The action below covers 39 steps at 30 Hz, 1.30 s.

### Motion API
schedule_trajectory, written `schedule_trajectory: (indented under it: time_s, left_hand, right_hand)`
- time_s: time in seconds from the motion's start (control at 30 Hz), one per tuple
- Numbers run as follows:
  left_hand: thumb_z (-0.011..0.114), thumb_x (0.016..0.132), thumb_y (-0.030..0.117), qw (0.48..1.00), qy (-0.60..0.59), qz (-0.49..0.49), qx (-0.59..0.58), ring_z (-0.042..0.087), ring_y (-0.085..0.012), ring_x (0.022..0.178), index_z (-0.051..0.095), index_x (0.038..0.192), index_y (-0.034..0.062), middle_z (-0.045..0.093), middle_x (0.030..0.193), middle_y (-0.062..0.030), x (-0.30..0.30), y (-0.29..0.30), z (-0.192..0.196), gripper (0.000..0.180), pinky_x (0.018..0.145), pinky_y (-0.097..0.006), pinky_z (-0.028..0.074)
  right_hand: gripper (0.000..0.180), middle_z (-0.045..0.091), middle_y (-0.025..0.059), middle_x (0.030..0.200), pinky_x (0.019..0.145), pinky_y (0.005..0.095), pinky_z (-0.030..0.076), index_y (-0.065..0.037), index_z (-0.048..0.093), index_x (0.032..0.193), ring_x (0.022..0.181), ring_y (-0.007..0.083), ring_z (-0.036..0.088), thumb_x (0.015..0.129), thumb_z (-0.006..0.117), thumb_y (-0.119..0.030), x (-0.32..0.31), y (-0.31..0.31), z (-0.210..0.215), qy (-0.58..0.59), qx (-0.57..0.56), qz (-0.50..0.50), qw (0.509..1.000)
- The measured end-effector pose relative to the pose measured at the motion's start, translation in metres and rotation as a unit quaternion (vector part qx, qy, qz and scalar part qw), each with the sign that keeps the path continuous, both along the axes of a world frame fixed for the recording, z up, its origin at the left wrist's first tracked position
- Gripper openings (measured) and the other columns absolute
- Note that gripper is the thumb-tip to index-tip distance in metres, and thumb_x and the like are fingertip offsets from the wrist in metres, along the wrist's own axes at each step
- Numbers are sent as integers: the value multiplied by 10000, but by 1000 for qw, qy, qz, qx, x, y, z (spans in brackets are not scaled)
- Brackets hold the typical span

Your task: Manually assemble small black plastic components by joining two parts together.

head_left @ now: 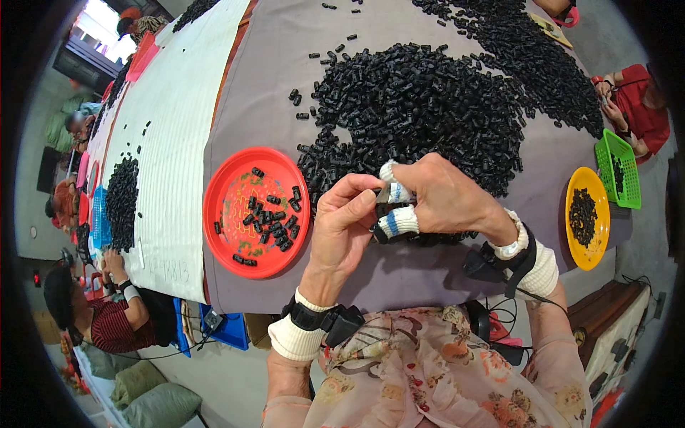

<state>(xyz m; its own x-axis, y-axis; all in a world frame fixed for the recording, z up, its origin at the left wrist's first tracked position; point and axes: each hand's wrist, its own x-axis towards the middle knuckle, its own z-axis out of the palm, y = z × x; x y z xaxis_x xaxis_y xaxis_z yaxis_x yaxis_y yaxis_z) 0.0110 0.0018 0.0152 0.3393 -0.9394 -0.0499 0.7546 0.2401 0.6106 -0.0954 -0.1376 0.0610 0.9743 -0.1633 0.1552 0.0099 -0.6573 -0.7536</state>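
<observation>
Both my hands meet over the near edge of a big heap of small black cylindrical plastic pieces [410, 100]. My left hand [341, 225] is closed, thumb and forefinger pinching a small black plastic piece [378, 192]. From the other side my right hand [449, 196] closes on the same piece; white finger sleeves with blue stripes cover its thumb and a finger. The fingers hide most of the piece. Left of my hands lies a round red plate [214, 239] with several loose black pieces in it.
To the right are a yellow oval plate [573, 242] and a green basket [635, 189], both holding small black parts. Another heap [528, 60] spreads at the far right. A person in red works at right; another in stripes [125, 321] sits left, beside a white-covered table [175, 143].
</observation>
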Motion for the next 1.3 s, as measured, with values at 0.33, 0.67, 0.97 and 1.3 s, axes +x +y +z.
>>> schedule_trajectory:
  time_s: [0.33,0.67,0.97,1.3]
  left_hand:
    - [590,847,95,999,38,18,-5,586,-147,849,585,981,15,605,946,-63,-3,-3,-5,157,781,-336,490]
    - [626,801,32,998,52,24,17,532,-61,826,494,1056,54,545,892,5,-6,0,0,287,727,-205,434]
    - [599,794,10,998,38,23,43,583,-96,807,506,1034,22,590,917,-35,3,14,-13,258,736,-241,485]
    - [616,796,26,999,-26,20,26,575,-72,818,479,1069,28,573,916,-18,13,17,-14,305,733,-205,475]
  right_hand:
    - [390,539,148,560,465,360,412,2,520,738,508,313,559,648,755,-296,-8,0,4,-25,53,-28,998]
    - [336,596,83,649,524,263,461,-11,578,924,547,148,586,649,749,-102,0,21,0,-38,56,-66,996]
    - [372,584,34,687,516,231,431,-10,562,944,559,79,521,639,758,-93,7,37,-9,3,70,-61,996]
    - [362,560,-23,665,519,200,396,-30,574,915,567,39,480,609,759,-85,18,38,-17,-1,93,-103,990]
